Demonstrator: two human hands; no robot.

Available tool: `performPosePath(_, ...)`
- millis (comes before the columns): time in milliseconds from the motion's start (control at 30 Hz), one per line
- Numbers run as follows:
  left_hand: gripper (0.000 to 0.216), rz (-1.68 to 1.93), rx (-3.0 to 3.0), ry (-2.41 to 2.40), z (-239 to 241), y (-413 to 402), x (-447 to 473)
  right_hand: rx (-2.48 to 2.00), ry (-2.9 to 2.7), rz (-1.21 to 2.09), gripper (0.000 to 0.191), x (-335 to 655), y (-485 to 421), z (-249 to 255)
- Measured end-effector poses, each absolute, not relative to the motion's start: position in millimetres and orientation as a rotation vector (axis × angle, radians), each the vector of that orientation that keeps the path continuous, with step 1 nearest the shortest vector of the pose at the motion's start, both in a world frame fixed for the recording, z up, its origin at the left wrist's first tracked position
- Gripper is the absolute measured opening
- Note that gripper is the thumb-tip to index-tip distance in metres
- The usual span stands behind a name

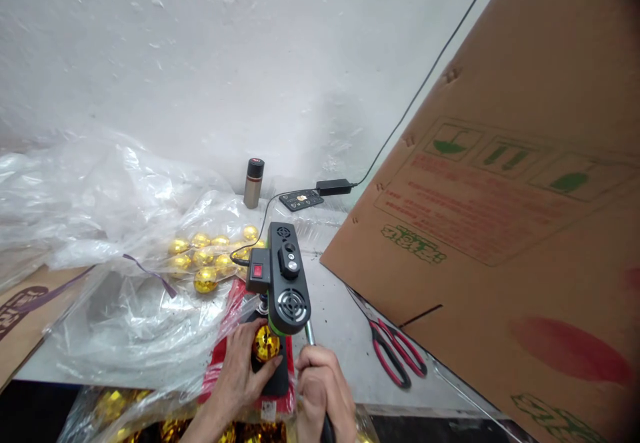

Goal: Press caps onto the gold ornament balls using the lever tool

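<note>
My left hand [239, 368] is closed round a shiny gold mirrored ball [267, 346], with the thumb on its near side. The ball sits over the black base [277, 383] of a small black bench machine [285, 276], just under the front of its head. A red rocker switch [257, 270] shows on the machine's left side. My right hand [325, 383] is wrapped round the lever [311, 334] to the right of the machine; the handle's black end shows below the fist. Red plastic sheet [235, 306] lies beneath the base.
Several gold balls [205, 280] lie in clear plastic [125, 316] at left; more fill a bag below the table edge. Scissors [397, 356] lie at right by a large cardboard box [490, 230]. A spray can [254, 184] and a power adapter [334, 186] with cable stand behind.
</note>
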State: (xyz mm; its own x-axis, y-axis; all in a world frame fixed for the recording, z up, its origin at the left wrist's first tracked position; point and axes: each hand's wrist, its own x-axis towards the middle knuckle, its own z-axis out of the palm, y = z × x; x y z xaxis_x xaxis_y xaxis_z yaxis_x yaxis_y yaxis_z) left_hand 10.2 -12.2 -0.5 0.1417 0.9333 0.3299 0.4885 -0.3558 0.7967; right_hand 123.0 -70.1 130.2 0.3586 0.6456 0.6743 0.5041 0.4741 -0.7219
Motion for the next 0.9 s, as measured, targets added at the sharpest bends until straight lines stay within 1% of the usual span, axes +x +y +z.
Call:
performPosePath(167,0.037,1.145,1.893,1.348,-1,-13,10,-1.112,-1.247,0.100,0.037,123,-66,115)
performPosePath(500,0.040,1.125,1.807,1.360,3,-15,13,-1.155,-1.158,0.010,0.041,111,-62,111)
performPosePath(700,0.037,1.141,1.838,1.365,5,-13,13,-1.122,-1.194,0.060,0.039,120,-60,101)
performPosePath(900,0.038,1.171,1.874,1.333,10,-11,10,-0.965,-1.301,-0.121,0.036,131,-47,93)
